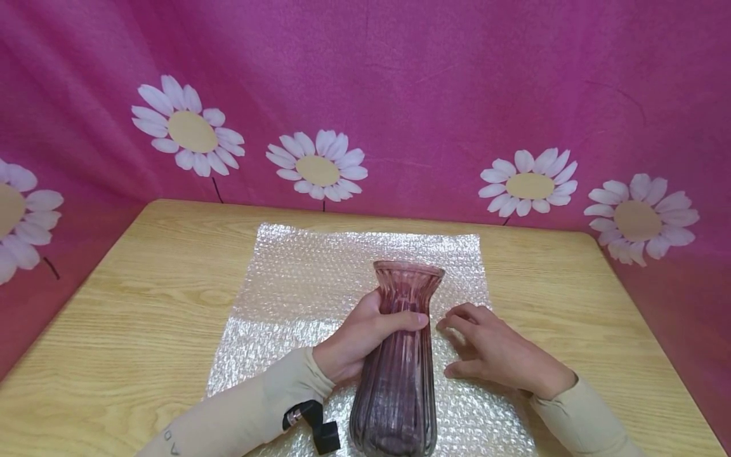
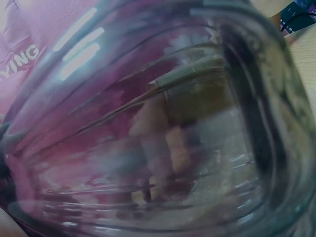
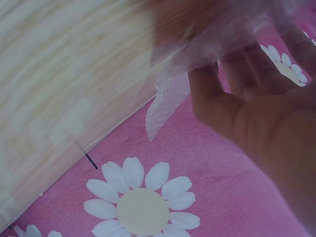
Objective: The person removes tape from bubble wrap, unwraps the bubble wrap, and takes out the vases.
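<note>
A ribbed, purple-pink glass vase with a flared rim leans over a sheet of bubble wrap. My left hand grips it just below the neck, thumb across the front, the other fingers hidden behind the glass. Clear ribbed glass of the vase fills the left wrist view. To the right of the vase, my right hand is over the wrap with bent fingers, thumb apart from them. In the right wrist view, the fingers of the right hand overlap a corner of bubble wrap.
The wrap lies on a wood-grain table. A pink cloth with printed white daisies hangs behind the table and along its sides. A black strap hangs from the left sleeve, beside the vase's base.
</note>
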The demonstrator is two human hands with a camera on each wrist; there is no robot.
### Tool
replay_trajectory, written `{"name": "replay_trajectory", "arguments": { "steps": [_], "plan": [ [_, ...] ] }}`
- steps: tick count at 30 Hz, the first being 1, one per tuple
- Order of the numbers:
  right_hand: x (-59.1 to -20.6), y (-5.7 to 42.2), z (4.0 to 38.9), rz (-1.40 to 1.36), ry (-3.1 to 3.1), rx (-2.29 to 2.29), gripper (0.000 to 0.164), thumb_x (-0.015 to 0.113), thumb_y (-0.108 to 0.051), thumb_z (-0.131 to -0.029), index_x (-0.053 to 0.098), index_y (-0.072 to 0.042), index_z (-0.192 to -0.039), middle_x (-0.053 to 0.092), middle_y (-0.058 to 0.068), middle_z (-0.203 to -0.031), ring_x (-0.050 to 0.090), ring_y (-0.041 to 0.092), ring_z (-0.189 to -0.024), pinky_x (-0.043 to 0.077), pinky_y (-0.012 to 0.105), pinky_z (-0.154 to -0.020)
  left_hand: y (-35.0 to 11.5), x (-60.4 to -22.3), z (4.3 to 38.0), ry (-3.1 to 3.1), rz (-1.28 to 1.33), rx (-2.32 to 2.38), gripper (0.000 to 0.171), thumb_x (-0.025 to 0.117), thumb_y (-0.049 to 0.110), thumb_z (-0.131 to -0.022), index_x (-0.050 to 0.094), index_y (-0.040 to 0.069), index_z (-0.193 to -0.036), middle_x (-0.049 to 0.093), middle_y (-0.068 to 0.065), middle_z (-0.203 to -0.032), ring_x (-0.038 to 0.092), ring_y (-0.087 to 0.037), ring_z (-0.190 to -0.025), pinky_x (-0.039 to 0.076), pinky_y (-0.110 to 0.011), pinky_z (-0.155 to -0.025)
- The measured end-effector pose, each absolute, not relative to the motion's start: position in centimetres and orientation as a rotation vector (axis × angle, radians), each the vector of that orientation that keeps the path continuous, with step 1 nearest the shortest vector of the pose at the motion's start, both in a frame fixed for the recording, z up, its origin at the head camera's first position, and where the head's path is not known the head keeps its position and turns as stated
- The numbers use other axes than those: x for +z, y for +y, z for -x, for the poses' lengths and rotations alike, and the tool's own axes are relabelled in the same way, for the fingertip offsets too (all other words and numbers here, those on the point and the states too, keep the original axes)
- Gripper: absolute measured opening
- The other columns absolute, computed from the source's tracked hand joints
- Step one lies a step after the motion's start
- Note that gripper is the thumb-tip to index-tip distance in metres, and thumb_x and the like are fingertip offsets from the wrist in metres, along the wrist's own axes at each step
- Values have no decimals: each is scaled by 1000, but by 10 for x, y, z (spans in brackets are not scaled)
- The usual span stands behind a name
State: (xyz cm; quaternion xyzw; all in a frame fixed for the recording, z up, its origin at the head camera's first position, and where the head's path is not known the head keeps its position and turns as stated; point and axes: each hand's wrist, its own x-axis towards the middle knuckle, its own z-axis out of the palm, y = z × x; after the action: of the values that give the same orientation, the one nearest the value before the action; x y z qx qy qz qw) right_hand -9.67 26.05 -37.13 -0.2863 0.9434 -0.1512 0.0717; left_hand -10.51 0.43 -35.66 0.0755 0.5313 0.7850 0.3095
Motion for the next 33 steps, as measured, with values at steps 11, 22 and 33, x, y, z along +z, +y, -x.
{"name": "replay_trajectory", "arguments": {
  "steps": [11,22,33],
  "plan": [
    [-370,260,97,857,2825,-449,62,86,-46,-80,66,-18,-131,62,5,-135,60,22,-119,58,49,-100,4,-355,104,1410,-216,2066,54,73,15,-85,48,6,-132,66,-4,-101,68,-16,-83,64,-32,-76],
    [-371,260,97,861,2826,-441,60,87,-43,-79,67,-17,-130,62,4,-133,59,21,-118,58,48,-100,3,-351,103,1405,-226,2076,54,73,14,-86,49,5,-132,65,-4,-101,68,-15,-82,64,-32,-76],
    [-371,260,97,861,2833,-436,62,87,-44,-79,67,-17,-131,62,5,-134,59,23,-119,57,49,-101,2,-345,103,1387,-266,2080,47,72,14,-88,51,6,-129,67,-4,-99,69,-16,-80,64,-32,-75]
  ]
}}
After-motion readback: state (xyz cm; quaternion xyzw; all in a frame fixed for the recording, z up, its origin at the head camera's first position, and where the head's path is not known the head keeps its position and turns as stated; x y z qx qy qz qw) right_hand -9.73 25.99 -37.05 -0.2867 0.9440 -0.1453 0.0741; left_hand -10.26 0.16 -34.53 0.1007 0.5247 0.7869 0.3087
